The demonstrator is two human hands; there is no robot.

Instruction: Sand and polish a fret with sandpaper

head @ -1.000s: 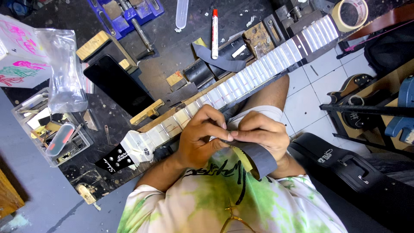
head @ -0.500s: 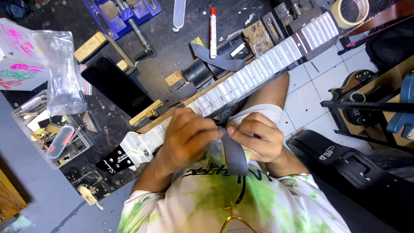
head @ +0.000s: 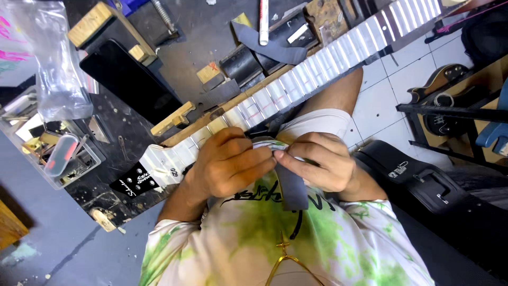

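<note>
Person seated at a cluttered dark work surface [head: 201, 58], guitar neck [head: 296, 85] lying across it in front of them, frets masked with pale tape. Landmark: the guitar neck.

Left hand [head: 230, 167] just below the neck, near its headstock [head: 153, 169] end, fingers closed in a pinch on the top of a grey strip of sandpaper [head: 291, 185]. Right hand [head: 323, 164] beside it, thumb and forefinger also pinched on the same strip; fingertips of both hands meet at its upper edge. The strip hangs down from the pinch over the tie-dye shirt [head: 275, 238], on the person's side of the neck.

Beyond the neck: a second grey strip [head: 270, 47], a white marker [head: 263, 21], wood blocks [head: 172, 119]. Far left of the headstock, a clear plastic bag [head: 58, 63]. On the near side, at the right, a black guitar case [head: 423, 190] on the floor.
</note>
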